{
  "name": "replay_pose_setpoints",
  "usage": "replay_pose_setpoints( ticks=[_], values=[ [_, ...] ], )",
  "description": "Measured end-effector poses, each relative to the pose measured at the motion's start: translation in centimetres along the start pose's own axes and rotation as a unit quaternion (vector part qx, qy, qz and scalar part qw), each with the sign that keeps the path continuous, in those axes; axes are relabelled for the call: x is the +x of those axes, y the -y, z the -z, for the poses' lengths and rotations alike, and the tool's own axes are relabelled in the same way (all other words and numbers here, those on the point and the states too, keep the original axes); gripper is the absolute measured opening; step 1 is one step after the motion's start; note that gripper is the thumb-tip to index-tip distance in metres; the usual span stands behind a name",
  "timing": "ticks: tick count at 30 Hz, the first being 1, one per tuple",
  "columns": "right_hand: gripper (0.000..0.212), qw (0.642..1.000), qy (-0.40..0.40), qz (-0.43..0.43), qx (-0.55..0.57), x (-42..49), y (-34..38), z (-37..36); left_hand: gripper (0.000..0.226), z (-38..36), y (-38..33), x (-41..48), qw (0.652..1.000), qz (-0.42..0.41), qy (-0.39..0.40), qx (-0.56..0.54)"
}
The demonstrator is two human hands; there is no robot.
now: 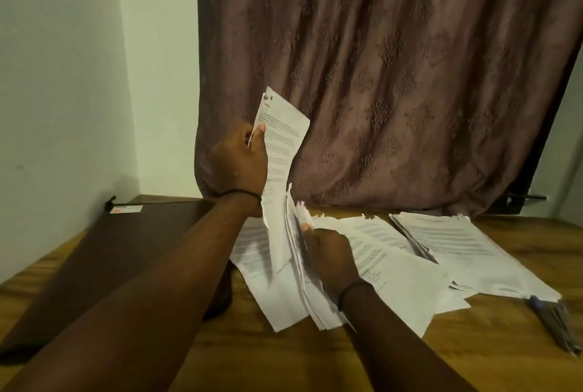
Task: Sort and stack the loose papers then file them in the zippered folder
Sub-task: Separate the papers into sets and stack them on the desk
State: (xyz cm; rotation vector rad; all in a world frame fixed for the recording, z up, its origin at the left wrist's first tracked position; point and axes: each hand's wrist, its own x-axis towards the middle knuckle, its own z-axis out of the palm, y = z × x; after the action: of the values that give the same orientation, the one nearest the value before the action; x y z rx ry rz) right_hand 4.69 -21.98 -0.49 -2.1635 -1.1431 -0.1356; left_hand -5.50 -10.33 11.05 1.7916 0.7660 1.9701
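Note:
My left hand (239, 159) pinches the upper edge of a printed sheet (282, 142) and holds it upright above the table. My right hand (328, 257) grips a bundle of papers (307, 293) standing on edge in the middle of the table. Loose printed sheets (407, 274) lie flat under and to the right of that bundle. A separate paper stack (454, 240) lies further right. The dark brown zippered folder (104, 252) lies flat on the left, partly under my left forearm.
The wooden table (284, 360) meets a white wall on the left and a brown patterned curtain (394, 76) at the back. Pens (555, 322) lie near the right edge. A small white label (126, 209) sits at the folder's far corner.

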Motion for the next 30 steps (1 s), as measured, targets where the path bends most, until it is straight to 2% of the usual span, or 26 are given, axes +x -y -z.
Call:
replay_pose_setpoints(
  ticks=[2, 5, 7, 10, 14, 19, 25, 27, 30],
  values=[
    [0.029, 0.996, -0.084, -0.022, 0.001, 0.7, -0.9, 0.7, 0.031, 0.6, -0.6, 0.8, 1.000, -0.019, -0.019, -0.008],
    [0.023, 0.956, -0.287, -0.022, 0.053, 1.2, -1.0, 3.1, 0.032, 1.1, -1.2, 1.3, 0.999, -0.020, -0.031, -0.019],
    [0.022, 0.914, -0.390, 0.039, 0.103, 1.4, 0.0, 5.5, 0.032, 1.6, -2.3, 1.3, 0.998, -0.023, -0.034, -0.039],
    [0.026, 0.872, -0.447, 0.136, 0.148, 1.6, 3.1, 9.0, 0.035, 2.2, -4.5, 0.8, 0.997, 0.001, -0.005, -0.072],
    [0.027, 0.868, -0.412, 0.192, 0.198, 0.8, 7.9, 11.5, 0.025, 1.8, -7.1, -0.4, 0.981, 0.073, 0.054, -0.172],
    [0.033, 0.889, -0.331, 0.175, 0.262, 0.2, 9.6, 11.1, 0.024, 1.1, -8.0, -0.7, 0.947, 0.133, 0.116, -0.268],
    [0.033, 0.908, -0.228, 0.220, 0.273, -0.2, 10.4, 10.6, 0.041, 2.8, -8.6, -0.9, 0.890, 0.176, 0.200, -0.371],
    [0.031, 0.910, -0.206, 0.211, 0.291, -0.2, 10.5, 10.5, 0.027, 3.3, -8.0, -0.8, 0.884, 0.183, 0.216, -0.372],
    [0.023, 0.899, -0.173, 0.182, 0.359, 0.1, 10.1, 10.3, 0.011, 4.0, -6.3, -0.5, 0.899, 0.204, 0.234, -0.310]
  ],
)
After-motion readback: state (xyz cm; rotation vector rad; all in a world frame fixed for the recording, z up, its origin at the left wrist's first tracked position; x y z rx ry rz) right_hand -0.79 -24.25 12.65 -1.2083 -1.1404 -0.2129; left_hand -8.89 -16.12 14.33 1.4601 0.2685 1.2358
